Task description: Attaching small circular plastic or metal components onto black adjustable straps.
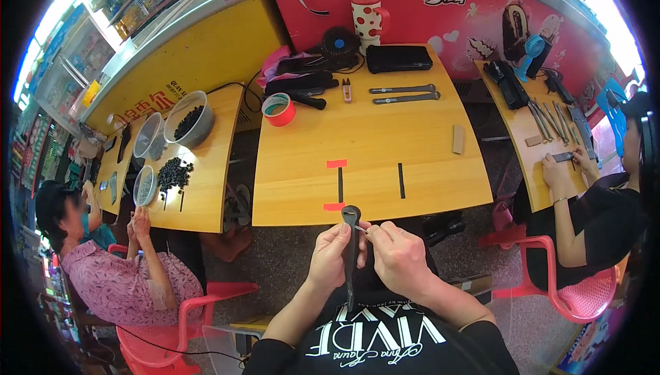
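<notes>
Close to my body, at the table's near edge, my left hand (331,254) is closed around a long black strap-like piece (351,215). It stands roughly upright, with a rounded upper end that has a slot. My right hand (393,251) pinches a small, thin, silvery piece (361,228) against the strap's side, just below the rounded end. What kind of piece this is, I cannot make out. Two similar dark straps (404,93) lie side by side at the back of the table. Near them are small thread snips (347,91).
The wooden table (295,162) bears black strips, red tape marks, a red tape roll (278,109), a brown block (458,139), a black case (399,59), a fan (340,43) and a polka-dot mug (366,21). People sit left, near tubs (189,120) of black parts, and right.
</notes>
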Demonstrator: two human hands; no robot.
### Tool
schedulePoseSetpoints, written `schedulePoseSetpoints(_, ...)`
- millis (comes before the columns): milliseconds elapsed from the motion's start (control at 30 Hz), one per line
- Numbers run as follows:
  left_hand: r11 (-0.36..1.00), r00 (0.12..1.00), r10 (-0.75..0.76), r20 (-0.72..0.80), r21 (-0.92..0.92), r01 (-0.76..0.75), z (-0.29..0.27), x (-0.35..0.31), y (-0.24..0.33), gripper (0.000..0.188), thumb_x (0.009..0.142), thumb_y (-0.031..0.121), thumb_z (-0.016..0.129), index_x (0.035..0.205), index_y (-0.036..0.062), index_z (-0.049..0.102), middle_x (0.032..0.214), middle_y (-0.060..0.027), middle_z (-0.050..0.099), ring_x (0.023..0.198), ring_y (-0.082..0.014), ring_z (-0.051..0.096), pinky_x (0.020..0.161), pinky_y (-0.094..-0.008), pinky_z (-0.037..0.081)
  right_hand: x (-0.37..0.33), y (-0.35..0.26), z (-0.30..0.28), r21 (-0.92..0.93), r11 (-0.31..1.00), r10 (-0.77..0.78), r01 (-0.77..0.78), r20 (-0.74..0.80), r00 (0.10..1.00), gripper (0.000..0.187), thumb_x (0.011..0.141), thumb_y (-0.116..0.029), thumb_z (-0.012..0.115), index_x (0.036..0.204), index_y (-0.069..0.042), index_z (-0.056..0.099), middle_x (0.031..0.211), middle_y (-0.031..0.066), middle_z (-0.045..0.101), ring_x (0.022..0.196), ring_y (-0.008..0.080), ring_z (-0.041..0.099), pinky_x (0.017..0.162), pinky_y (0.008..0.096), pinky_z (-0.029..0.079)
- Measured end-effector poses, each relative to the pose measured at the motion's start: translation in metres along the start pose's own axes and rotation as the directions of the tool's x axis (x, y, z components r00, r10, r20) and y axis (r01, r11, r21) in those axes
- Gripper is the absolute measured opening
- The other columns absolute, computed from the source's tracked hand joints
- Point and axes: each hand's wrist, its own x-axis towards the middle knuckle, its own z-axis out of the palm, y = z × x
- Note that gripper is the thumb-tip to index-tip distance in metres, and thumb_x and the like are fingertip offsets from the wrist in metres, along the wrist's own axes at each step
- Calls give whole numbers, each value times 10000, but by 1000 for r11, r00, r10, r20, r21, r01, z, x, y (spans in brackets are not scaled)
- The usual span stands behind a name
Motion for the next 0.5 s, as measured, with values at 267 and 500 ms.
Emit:
schedulePoseSetpoints(267, 999, 1000, -13, 0, -41, 13, 0, -1, -3, 370, 1027, 265, 395, 1128, -51, 561, 793, -64, 581, 582, -132, 571, 544, -235, 469, -3, 0, 2, -35, 999, 3, -3, -3, 1000, 159, 716, 64, 628, 849, -18, 603, 736, 94, 578, 671, 258, 635, 566, 338, 506)
schedulePoseSetpoints(500, 1000, 1000, -3, 6, -30, 4, 1, 0, -1, 374, 1024, 272, 404, 1124, -52, 562, 793, -62, 583, 578, -126, 566, 538, -233, 465, -2, 1, 0, -44, 999, -23, 24, 6, 1000, 182, 697, 61, 619, 855, -25, 596, 728, 87, 548, 659, 256, 624, 554, 339, 500)
